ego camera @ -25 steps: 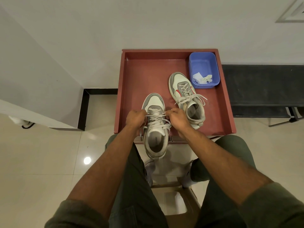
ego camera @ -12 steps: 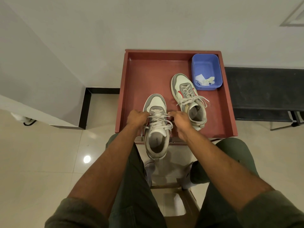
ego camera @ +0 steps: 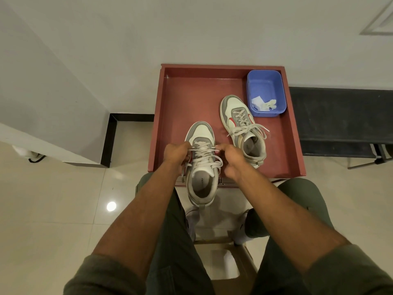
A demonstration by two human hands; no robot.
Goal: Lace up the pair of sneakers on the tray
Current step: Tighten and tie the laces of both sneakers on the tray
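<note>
head view: the red square wooden tray (ego camera: 191,99) with raised rim is sitting against the white wall (ego camera: 191,28). its far left half is lying bare, giving open room beyond the near shoe. the near grey-and-white sneaker (ego camera: 202,165) is lying at the tray's front edge, its heel overhanging that edge toward the person and its toe pointing away to the wall, long axis running front to back. the left hand (ego camera: 177,153) is curling its grip round the white lace (ego camera: 205,159) at the shoe's left side, and the right hand (ego camera: 231,158) is pinching the same lace at the right side, the strand stretching straight between them across the upper eyelets. the second grey-and-white sneaker (ego camera: 242,128), with a red stripe, is lying just to the right and further back, already laced with loose ends spilling sideways, toe pointing away and slightly left. a blue rectangular plastic tub (ego camera: 265,77) is standing in the tray's far right corner, just beside that toe, holding small white scraps. to the right, a dark low bench (ego camera: 340,116) is running along the wall. glossy cream floor tiles (ego camera: 53,209) are spreading to the left, with a black skirting strip (ego camera: 108,141) at the wall corner. the person's knees in olive trousers are flanking the front edge.
</note>
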